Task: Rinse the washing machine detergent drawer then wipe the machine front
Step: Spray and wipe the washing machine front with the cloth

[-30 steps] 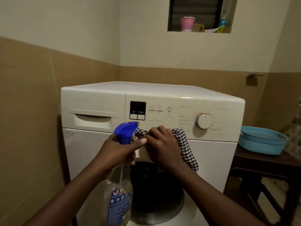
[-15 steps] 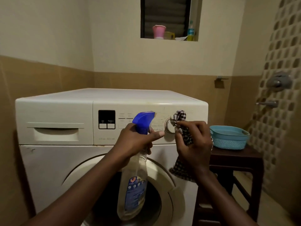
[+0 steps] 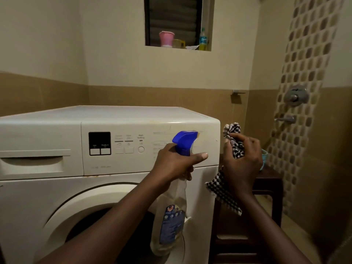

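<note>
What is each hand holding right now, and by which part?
The left hand holds the spray bottle by its neck, under the blue trigger head. The right hand grips the checked cloth bunched around its middle.

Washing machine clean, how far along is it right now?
The detergent drawer sits shut in the washing machine, so rinsing looks finished. Wiping is in hand: left hand grips the spray bottle, right hand the checked cloth, off the panel's right edge. The lower front is likely left.
</note>
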Motion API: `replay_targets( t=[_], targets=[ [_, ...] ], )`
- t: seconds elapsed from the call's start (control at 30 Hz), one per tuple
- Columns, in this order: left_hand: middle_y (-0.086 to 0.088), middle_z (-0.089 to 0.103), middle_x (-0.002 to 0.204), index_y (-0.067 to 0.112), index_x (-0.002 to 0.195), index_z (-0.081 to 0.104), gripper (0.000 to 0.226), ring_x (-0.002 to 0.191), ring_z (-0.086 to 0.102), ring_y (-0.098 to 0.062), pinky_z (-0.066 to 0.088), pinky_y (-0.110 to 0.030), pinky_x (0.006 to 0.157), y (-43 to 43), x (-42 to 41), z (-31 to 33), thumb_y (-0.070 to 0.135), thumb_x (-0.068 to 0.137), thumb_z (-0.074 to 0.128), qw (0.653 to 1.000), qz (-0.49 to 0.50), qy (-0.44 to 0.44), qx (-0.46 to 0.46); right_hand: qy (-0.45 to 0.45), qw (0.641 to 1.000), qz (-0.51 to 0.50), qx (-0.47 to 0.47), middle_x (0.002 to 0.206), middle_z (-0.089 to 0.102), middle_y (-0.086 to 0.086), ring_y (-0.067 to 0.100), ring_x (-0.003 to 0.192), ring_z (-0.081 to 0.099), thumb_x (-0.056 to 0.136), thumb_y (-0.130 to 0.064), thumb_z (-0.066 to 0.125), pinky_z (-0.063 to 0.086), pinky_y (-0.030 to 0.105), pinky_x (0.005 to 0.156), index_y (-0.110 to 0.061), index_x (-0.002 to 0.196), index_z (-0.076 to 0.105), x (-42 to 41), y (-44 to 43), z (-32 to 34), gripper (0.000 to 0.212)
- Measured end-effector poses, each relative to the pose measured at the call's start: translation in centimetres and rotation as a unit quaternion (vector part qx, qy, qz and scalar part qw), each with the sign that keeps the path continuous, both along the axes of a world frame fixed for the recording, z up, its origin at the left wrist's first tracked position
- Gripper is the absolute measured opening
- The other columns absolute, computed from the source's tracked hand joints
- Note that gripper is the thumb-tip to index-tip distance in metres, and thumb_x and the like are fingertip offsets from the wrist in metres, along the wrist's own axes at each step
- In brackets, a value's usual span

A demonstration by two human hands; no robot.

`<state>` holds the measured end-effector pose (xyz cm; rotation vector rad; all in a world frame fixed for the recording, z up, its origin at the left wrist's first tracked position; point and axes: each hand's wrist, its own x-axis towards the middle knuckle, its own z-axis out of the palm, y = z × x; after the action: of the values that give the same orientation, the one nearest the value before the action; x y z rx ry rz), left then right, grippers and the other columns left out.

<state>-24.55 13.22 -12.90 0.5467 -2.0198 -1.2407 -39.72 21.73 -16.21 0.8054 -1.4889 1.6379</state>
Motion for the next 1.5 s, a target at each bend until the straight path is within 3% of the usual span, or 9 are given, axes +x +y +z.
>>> replay_targets(
  t=[0.2, 0.4, 0.63, 0.8, 0.93, 1.07, 1.17, 1.3, 1.5],
  targets=[
    [-0.017, 0.072, 0.074, 0.008, 0.099, 0.065, 0.047, 0.057, 0.068, -0.026, 0.059, -0.038, 0.061, 0.0, 0.4, -1.1, 0.043, 0.072, 0.082, 1.000, -0.002, -0.013, 0.026, 0.009, 0.999, 0.034, 0.033, 0.109, 0.054, 0.002, 0.009, 0.097, 0.050, 0.093, -0.018, 0.062, 0.037, 0.006, 0.080, -0.009, 0.113, 0.059, -1.0, -1.6, 0.7, 0.023],
    [-0.014, 0.071, 0.071, 0.009, 0.102, 0.065, 0.044, 0.057, 0.067, -0.024, 0.055, -0.029, 0.055, -1.1, 2.3, -1.8, 0.039, 0.075, 0.081, 0.998, 0.028, 0.009, 0.054, 0.029, 0.996, 0.035, 0.073, 0.103, 0.053, 0.005, 0.018, 0.093, 0.052, 0.091, -0.021, 0.060, 0.050, 0.040, 0.077, -0.009, 0.100, 0.060, -2.6, -5.0, 0.8, 0.015],
    [-0.014, 0.070, 0.070, 0.006, 0.099, 0.063, 0.045, 0.060, 0.069, -0.026, 0.061, -0.036, 0.060, -2.2, 4.5, -2.5, 0.038, 0.073, 0.081, 0.995, 0.054, 0.002, 0.079, 0.089, 0.987, 0.028, 0.129, 0.099, 0.048, 0.002, 0.016, 0.090, 0.048, 0.088, -0.026, 0.059, 0.047, 0.031, 0.071, -0.019, 0.097, 0.054, -0.8, -5.3, -4.9, 0.013],
    [-0.013, 0.069, 0.067, 0.005, 0.098, 0.064, 0.038, 0.059, 0.068, -0.027, 0.059, -0.035, 0.061, -2.5, 6.0, -3.0, 0.034, 0.077, 0.077, 0.994, 0.061, -0.012, 0.088, -0.069, 0.996, -0.014, 0.055, 0.099, 0.047, 0.005, 0.018, 0.088, 0.049, 0.091, -0.026, 0.054, 0.053, 0.041, 0.072, -0.013, 0.094, 0.055, -1.5, -4.9, -6.4, 0.014],
    [-0.016, 0.069, 0.068, 0.006, 0.095, 0.064, 0.038, 0.059, 0.068, -0.030, 0.060, -0.042, 0.065, -2.1, 5.8, -3.5, 0.034, 0.074, 0.080, 0.994, 0.066, -0.009, 0.083, 0.052, 0.987, 0.067, 0.137, 0.091, 0.046, 0.001, 0.016, 0.078, 0.047, 0.090, -0.025, 0.056, 0.043, 0.027, 0.059, -0.017, 0.088, 0.055, 5.3, -7.1, -8.9, 0.009],
    [-0.017, 0.069, 0.070, 0.004, 0.096, 0.064, 0.039, 0.060, 0.067, -0.031, 0.060, -0.041, 0.064, -2.3, 5.7, -3.8, 0.034, 0.076, 0.079, 0.994, 0.066, -0.015, 0.082, 0.144, 0.964, 0.075, 0.209, 0.089, 0.050, 0.003, 0.020, 0.081, 0.049, 0.084, -0.021, 0.061, 0.046, 0.034, 0.060, -0.015, 0.095, 0.062, 3.8, -6.0, -9.5, 0.012],
    [-0.015, 0.069, 0.068, 0.004, 0.098, 0.063, 0.042, 0.059, 0.068, -0.028, 0.060, -0.036, 0.060, -2.2, 6.1, -4.0, 0.035, 0.075, 0.078, 0.993, 0.069, -0.020, 0.090, -0.006, 0.994, 0.033, 0.100, 0.100, 0.054, 0.004, 0.022, 0.092, 0.053, 0.087, -0.017, 0.065, 0.052, 0.040, 0.074, -0.014, 0.094, 0.063, 0.3, -4.3, -8.4, 0.009],
    [-0.013, 0.069, 0.067, 0.008, 0.099, 0.063, 0.040, 0.060, 0.068, -0.028, 0.060, -0.037, 0.061, -2.2, 6.8, -3.9, 0.035, 0.074, 0.078, 0.992, 0.075, -0.015, 0.097, 0.006, 0.997, 0.030, 0.075, 0.102, 0.061, 0.006, 0.019, 0.096, 0.052, 0.087, -0.016, 0.065, 0.035, 0.004, 0.080, -0.011, 0.099, 0.068, 0.6, -5.6, -4.3, 0.014],
    [-0.014, 0.069, 0.068, 0.007, 0.100, 0.063, 0.049, 0.059, 0.069, -0.028, 0.060, -0.037, 0.061, -2.1, 6.9, -3.8, 0.040, 0.068, 0.079, 0.992, 0.078, -0.010, 0.095, 0.075, 0.988, 0.078, 0.113, 0.108, 0.059, 0.001, 0.014, 0.101, 0.051, 0.089, -0.023, 0.056, 0.045, 0.022, 0.083, -0.012, 0.111, 0.070, 2.0, -5.6, -5.2, 0.028]
  ],
)
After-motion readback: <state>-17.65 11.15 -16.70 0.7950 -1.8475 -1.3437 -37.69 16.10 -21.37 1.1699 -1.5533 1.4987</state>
